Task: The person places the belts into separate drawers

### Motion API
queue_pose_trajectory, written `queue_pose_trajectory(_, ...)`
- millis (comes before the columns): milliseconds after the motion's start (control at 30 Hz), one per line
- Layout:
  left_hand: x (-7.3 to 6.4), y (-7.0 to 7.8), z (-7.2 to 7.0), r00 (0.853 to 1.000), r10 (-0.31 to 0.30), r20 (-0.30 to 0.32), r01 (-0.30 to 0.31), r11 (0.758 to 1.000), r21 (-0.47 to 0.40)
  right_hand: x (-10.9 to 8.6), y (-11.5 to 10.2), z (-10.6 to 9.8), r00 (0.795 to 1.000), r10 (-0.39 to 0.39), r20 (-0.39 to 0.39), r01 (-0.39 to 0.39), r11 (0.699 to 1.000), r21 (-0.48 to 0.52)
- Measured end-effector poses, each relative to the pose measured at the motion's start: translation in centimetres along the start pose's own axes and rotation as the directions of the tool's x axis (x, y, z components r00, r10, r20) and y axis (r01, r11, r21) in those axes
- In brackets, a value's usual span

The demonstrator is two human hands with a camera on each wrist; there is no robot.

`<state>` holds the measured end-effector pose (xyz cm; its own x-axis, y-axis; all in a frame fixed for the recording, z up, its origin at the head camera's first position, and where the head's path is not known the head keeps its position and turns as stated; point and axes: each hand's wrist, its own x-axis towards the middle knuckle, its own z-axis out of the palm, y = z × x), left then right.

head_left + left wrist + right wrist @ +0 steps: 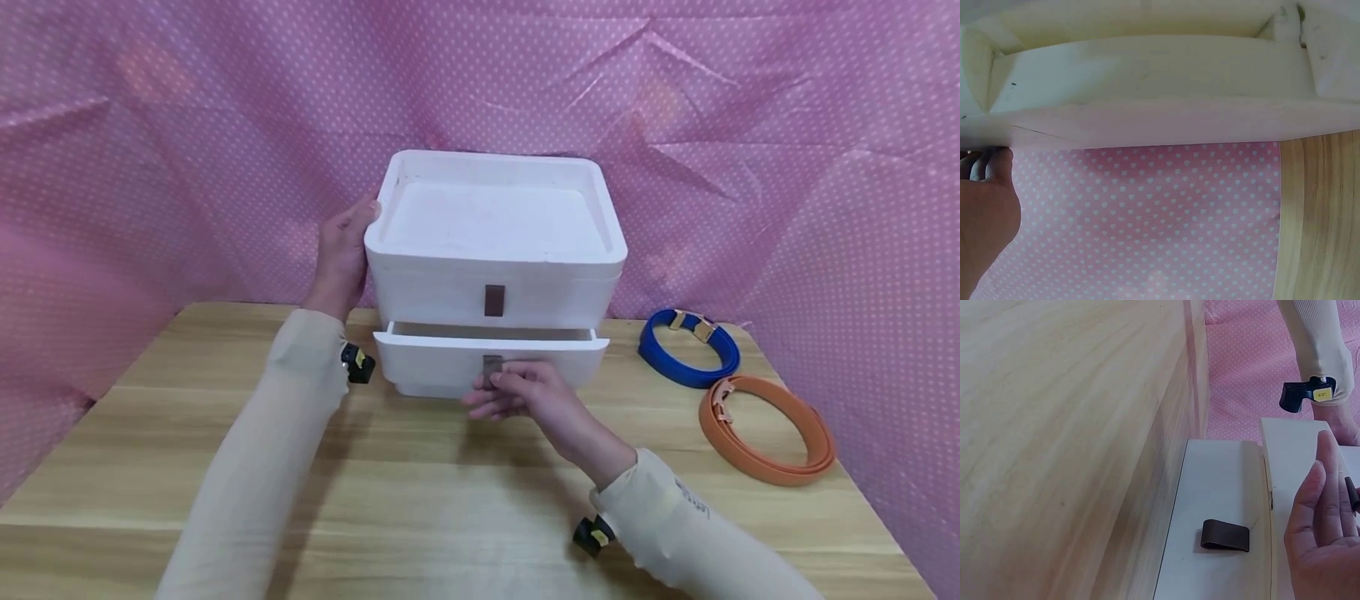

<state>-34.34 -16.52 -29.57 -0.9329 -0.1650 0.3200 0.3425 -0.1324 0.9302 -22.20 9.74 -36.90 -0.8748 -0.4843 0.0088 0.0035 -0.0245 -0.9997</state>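
A white drawer unit (498,292) with a tray-like top stands at the back of the table. Its upper drawer is closed, and the drawer below (435,357) is pulled a little way out. My right hand (528,390) pinches the brown pull tab (491,367) on that drawer's front. At the unit's left side my left hand (347,250) presses against the wall, thumb near the top rim. In the left wrist view the left fingers (999,167) touch the white side. A lower brown tab (1225,536) shows in the right wrist view.
On the right of the table (420,508) lie a coiled blue belt (686,367) and, in front of it, a coiled orange belt (780,471), both with metal buckles. A pink dotted cloth (225,167) hangs behind and at both sides.
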Motion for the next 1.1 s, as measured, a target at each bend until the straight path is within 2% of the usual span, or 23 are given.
queue_pose_trajectory(167,-0.03,0.06,0.15,1.000,0.023,0.005,-0.023,1.000,-0.015,-0.33,-0.08,0.00,1.000,-0.002,-0.003,0.002,1.000,0.003)
queue_pose_trajectory(600,-0.24,0.09,0.04,0.999,0.034,-0.013,-0.035,0.999,-0.038,-0.63,-0.01,0.31,1.000,-0.011,-0.005,0.011,1.000,-0.005)
queue_pose_trajectory(833,-0.25,-0.15,0.15,0.998,0.037,-0.041,-0.039,0.998,-0.050,-0.83,0.39,0.34,1.000,-0.008,0.005,0.008,1.000,0.009)
queue_pose_trajectory(1100,-0.01,-0.24,0.07,0.999,0.047,-0.018,-0.048,0.997,-0.062,-0.98,0.46,0.33,1.000,-0.020,0.009,0.020,1.000,0.003)
